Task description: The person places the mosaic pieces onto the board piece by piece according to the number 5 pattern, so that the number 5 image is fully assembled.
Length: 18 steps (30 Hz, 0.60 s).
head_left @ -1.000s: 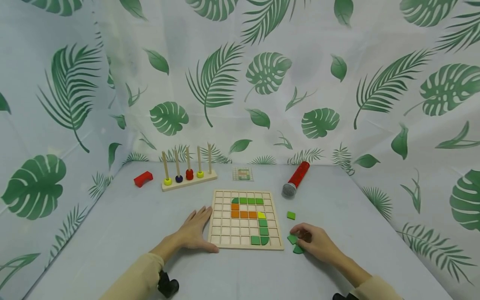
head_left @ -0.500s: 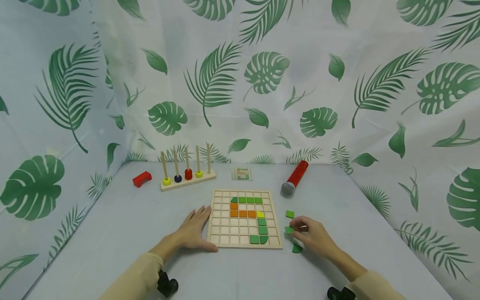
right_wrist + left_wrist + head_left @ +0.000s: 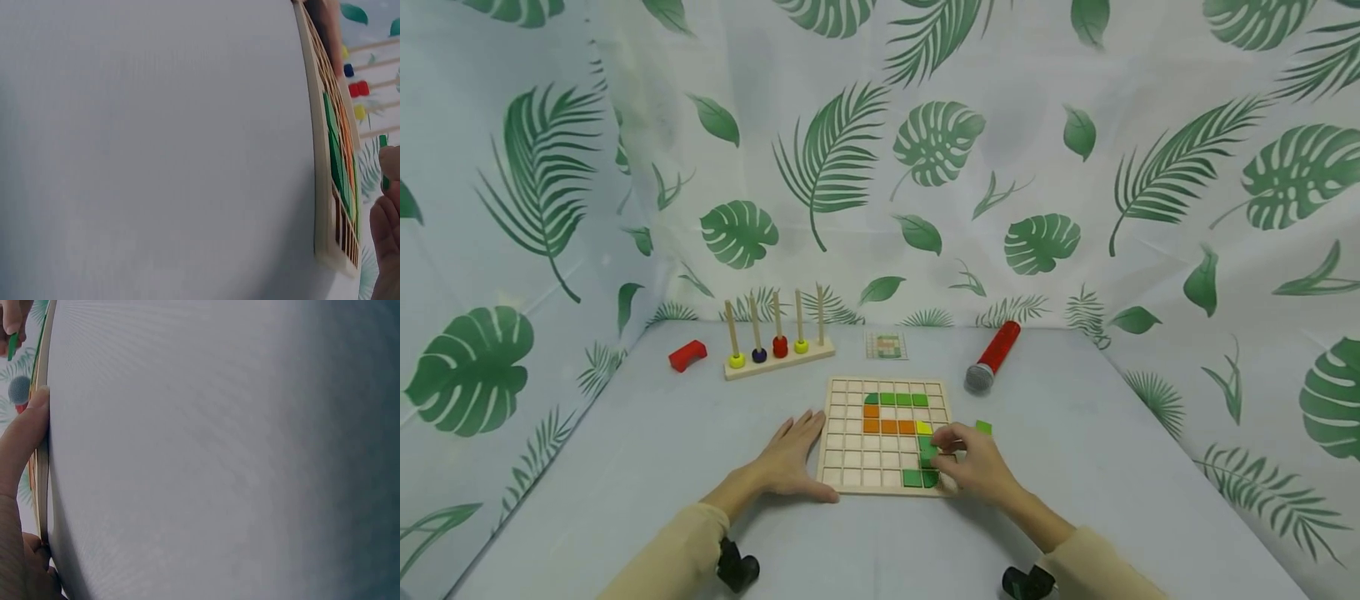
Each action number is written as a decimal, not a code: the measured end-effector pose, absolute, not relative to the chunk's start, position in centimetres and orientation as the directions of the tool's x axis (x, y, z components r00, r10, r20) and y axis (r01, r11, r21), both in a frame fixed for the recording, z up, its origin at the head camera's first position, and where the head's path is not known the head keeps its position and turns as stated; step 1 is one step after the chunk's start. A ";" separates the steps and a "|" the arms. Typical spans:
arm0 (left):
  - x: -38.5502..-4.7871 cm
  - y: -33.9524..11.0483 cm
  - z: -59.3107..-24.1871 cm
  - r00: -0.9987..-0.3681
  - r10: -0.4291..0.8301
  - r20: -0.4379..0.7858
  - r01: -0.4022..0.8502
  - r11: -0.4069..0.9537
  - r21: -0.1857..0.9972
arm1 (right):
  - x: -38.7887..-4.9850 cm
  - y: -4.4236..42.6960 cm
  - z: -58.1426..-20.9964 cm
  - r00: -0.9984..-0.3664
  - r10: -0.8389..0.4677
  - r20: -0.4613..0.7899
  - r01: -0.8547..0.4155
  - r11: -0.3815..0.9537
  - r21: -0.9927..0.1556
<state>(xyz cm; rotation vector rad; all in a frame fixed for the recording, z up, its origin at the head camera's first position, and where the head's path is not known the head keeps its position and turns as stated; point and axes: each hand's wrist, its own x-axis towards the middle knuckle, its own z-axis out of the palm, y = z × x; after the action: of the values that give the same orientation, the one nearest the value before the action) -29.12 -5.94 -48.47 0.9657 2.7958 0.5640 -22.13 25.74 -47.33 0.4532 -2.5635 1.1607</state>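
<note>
My left hand (image 3: pixel 790 462) lies with fingers spread against the wooden grid board (image 3: pixel 859 460). Its fingertips touch the left side and its thumb the near left corner. Over the board's right part, my right hand (image 3: pixel 976 468) pinches a green tile (image 3: pixel 383 141) between thumb and fingers, held up off the grid. In the grid lie several green tiles (image 3: pixel 904 400), orange tiles (image 3: pixel 889 427) and one yellow tile (image 3: pixel 922 427), forming a bent path. My right hand partly covers the green tiles at the lower right.
Right of the board lies a loose green tile (image 3: pixel 983 427). Farther back are a red microphone (image 3: pixel 996 354), a small pattern card (image 3: pixel 886 346), a peg stand with coloured beads (image 3: pixel 779 357) and a red arched block (image 3: pixel 687 356). A leaf-print cloth (image 3: pixel 865 183) hangs behind.
My right hand has picked up a green tile from the table right of the board and carried it left over the grid. The left hand has stayed in place.
</note>
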 end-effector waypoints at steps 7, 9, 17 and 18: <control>-29.0 -5.9 -48.3 -0.786 0.618 -0.001 0.568 0.723 0.393 | -22.4 23.1 -47.8 -0.889 -0.226 0.397 -0.444 0.631 -0.636; -29.0 -5.9 -48.3 -0.786 0.618 -0.003 0.567 0.724 0.393 | -22.3 22.5 -47.9 -0.887 -0.235 0.398 -0.450 0.633 -0.630; -29.0 -5.8 -48.3 -0.784 0.621 0.003 0.572 0.721 0.391 | -22.3 20.6 -48.3 -0.890 -0.270 0.368 -0.451 0.645 -0.617; -29.0 -5.9 -48.3 -0.783 0.622 0.004 0.573 0.720 0.391 | -22.3 20.4 -48.3 -0.890 -0.274 0.363 -0.450 0.653 -0.610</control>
<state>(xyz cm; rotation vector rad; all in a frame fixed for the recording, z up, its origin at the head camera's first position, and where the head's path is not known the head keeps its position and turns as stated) -28.99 -5.86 -48.29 0.9749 2.7938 0.5715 -22.27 20.44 -48.29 0.5873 -2.6326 1.0667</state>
